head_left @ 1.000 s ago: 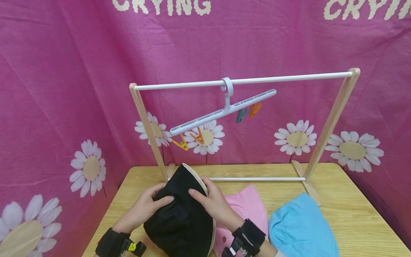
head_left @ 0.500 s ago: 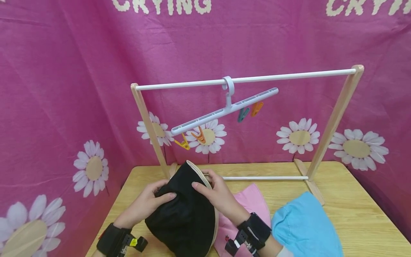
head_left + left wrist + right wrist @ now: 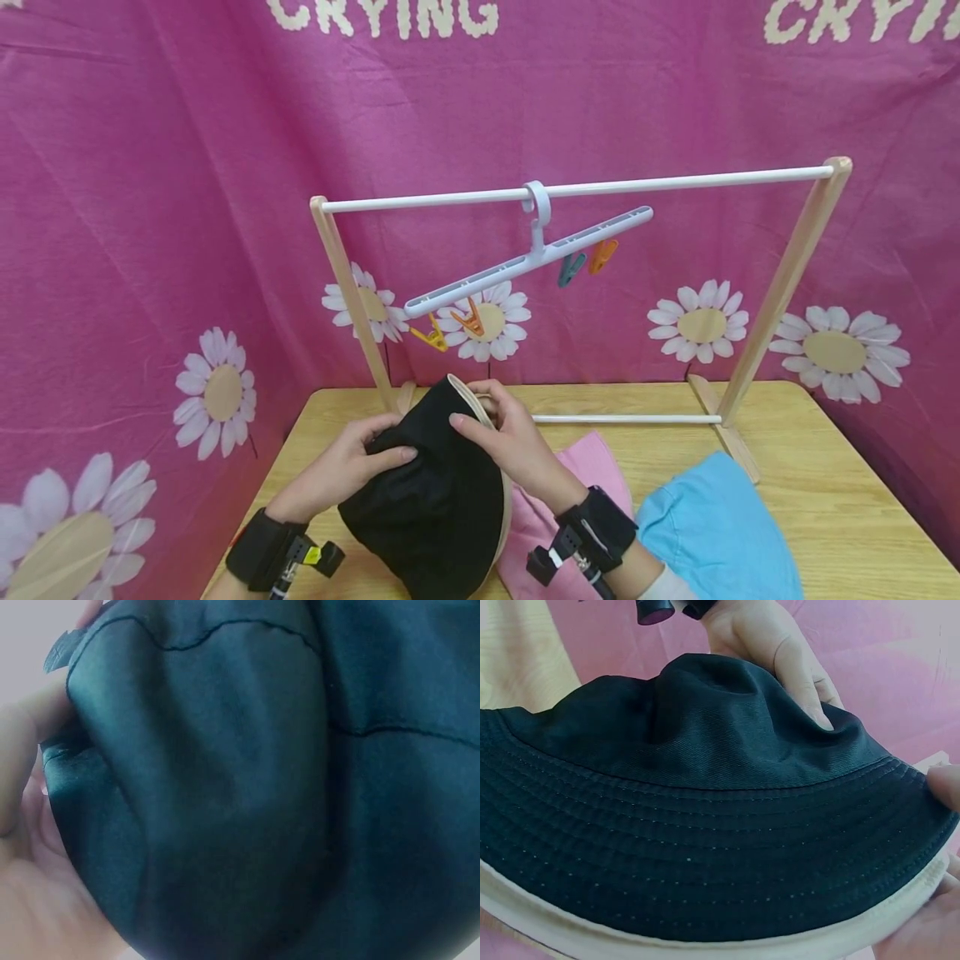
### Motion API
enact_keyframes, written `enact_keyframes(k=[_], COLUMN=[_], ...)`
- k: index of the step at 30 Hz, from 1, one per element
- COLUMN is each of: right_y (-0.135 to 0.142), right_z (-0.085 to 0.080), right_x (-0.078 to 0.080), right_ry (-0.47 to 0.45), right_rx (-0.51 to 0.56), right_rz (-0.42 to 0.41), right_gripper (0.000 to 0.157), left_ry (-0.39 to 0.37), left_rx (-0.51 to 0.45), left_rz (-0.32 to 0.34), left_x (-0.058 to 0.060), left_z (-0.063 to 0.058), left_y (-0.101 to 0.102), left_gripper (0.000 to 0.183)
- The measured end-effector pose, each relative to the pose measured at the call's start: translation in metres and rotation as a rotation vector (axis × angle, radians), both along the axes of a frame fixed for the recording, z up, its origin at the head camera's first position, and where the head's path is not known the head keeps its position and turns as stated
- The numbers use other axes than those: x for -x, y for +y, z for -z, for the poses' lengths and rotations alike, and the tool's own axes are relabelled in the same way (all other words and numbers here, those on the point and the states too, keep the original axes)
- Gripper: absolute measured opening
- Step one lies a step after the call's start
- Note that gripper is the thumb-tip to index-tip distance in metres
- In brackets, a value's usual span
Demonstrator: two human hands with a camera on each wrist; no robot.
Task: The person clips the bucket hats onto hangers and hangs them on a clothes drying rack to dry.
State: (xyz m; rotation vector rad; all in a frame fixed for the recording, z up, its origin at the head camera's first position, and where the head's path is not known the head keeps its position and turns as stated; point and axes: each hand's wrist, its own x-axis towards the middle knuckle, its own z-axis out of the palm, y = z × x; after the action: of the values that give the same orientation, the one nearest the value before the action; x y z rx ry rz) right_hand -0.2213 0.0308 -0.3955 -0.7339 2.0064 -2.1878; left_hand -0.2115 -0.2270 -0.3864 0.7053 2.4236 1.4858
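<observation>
A black bucket hat (image 3: 431, 521) with a cream underside is held tilted above the table, its brim facing right. My left hand (image 3: 337, 475) grips the crown side, thumb on the cloth; its other fingers are partly hidden behind. On the brim's upper part, my right hand (image 3: 517, 446) pinches with its thumb on the black side and fingers behind. The right wrist view gives the stitched brim (image 3: 705, 855) close up, with both hands on the hat. Creased black cloth (image 3: 225, 787) fills most of the left wrist view.
A pink hat (image 3: 592, 467) and a light blue hat (image 3: 720, 525) lie on the wooden table (image 3: 847, 508). Behind them stands a rack with a white top rod (image 3: 675, 181). From it hangs a tilted hanger (image 3: 487, 279) with several clips, including a yellow clip (image 3: 431, 337).
My right hand has slid slightly up along the brim, its fingers curling further behind it. The left hand keeps its grip. The head view has shifted a little.
</observation>
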Motion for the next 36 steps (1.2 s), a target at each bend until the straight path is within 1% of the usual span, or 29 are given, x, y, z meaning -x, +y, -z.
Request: enact_keyframes(k=[5,11,16,20,25,27,32,36], right_y=[0.000,-0.001,-0.003,-0.003,-0.004,-0.004,-0.006,-0.006], right_z=[-0.004,-0.006,-0.006,-0.007,-0.008,-0.008,-0.010,-0.011], right_x=[0.001,0.004,0.005,0.006,0.008,0.009,0.011,0.011], right_ry=[0.018,0.027,0.023,0.032,0.049,0.059,0.075,0.078], right_rx=[-0.021,-0.040,-0.025,-0.026,-0.043,-0.044,-0.037,-0.026], right_rz=[0.003,0.010,0.004,0.008,0.033,0.044,0.070,0.082], right_gripper=[0.039,0.039,0.038,0.035,0.031,0.030,0.026,0.025], left_ry=[0.002,0.031,0.052,0.064,0.065,0.078,0.100,0.097], left_rx=[0.017,0.035,0.049,0.056,0.051,0.055,0.045,0.037], left_rz=[0.006,0.018,0.027,0.036,0.055,0.058,0.065,0.064], left_x=[0.000,0.001,0.001,0.001,0.004,0.006,0.011,0.013], left_z=[-0.001,-0.003,-0.006,-0.008,-0.009,-0.008,-0.006,-0.005], left_y=[0.000,0.002,0.003,0.004,0.004,0.004,0.005,0.005], left_gripper=[0.031,0.029,0.026,0.028,0.030,0.030,0.028,0.026])
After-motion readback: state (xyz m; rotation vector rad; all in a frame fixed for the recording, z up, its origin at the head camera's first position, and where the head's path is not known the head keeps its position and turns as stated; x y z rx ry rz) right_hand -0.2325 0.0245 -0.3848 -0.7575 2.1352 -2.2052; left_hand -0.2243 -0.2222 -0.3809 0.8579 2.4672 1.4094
